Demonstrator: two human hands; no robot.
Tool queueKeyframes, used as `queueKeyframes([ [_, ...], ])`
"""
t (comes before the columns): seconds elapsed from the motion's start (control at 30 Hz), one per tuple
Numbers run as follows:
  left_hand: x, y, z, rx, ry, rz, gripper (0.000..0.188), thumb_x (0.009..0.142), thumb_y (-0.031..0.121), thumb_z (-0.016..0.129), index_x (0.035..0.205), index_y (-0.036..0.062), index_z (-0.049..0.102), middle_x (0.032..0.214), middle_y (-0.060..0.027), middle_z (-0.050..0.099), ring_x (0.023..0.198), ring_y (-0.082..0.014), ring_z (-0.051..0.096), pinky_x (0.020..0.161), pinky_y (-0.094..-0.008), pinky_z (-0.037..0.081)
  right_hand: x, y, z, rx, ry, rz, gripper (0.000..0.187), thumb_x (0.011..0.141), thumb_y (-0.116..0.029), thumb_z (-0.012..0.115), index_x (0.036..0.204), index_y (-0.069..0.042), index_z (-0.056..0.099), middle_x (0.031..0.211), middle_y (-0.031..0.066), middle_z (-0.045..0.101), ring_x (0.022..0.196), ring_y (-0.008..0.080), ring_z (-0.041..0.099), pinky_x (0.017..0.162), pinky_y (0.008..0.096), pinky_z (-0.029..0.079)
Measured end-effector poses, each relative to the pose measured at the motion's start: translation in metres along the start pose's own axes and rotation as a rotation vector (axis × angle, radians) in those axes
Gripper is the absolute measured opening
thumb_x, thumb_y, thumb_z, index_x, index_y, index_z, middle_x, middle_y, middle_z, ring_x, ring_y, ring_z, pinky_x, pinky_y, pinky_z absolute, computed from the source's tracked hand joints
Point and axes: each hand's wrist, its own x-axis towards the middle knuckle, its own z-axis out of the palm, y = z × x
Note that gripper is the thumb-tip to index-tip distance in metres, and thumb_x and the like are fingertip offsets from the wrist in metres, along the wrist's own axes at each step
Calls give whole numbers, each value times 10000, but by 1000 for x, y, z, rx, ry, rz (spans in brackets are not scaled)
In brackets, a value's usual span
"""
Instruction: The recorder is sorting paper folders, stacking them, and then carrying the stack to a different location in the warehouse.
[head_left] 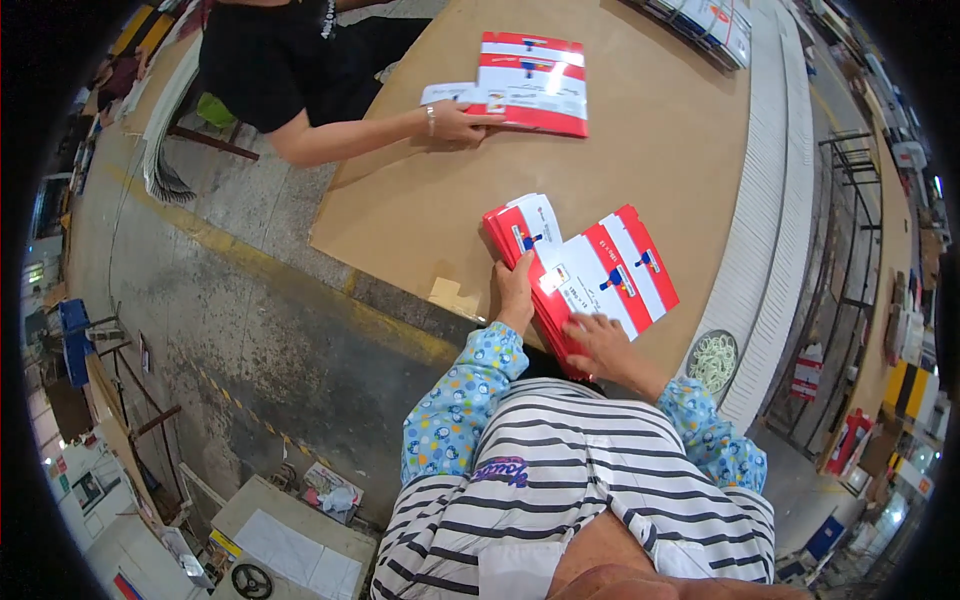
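Currently your left hand (516, 290) steadies the red-and-white carton stack (580, 280) on the bench (660, 140), right hand (598, 340) fingers spread flat; stack roughly squared, top carton askew.

Left grip (516, 288) covers the near edge of the red-and-white card stack (575, 280); right grip (597, 340) hides its near corner. Lower cards mostly hidden under the top one. Print too small to tell. Small pieces in the dish (713, 360), right of right grip: too small to tell.
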Motion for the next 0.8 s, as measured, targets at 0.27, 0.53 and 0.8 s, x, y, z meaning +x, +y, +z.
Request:
queueKeyframes([
  [0.27,-33,-18,14,-239,164,-123,408,857,119,673,1198,31,467,1130,-125,588,1001,-250,598,836,-365,521,47,-15,25,-30,231,124,773,795,-390,652,1421,-60,342,1444,198,342,1338,409,313,1059,593,254],
  [0.53,-23,-13,-4,-115,57,-145,491,813,84,711,1207,-21,436,1093,-125,583,959,-234,598,820,-335,507,56,1,48,-9,372,63,623,840,-241,612,1399,-98,378,1434,185,364,1321,404,337,1053,601,262],
  [0.8,-47,76,27,1280,-153,755,544,759,252,722,1216,15,546,1361,-214,427,1310,-360,323,1078,-516,249,47,-1,54,-54,426,82,657,737,-177,624,1360,-108,429,1429,168,368,1336,366,324,1069,598,227],
])
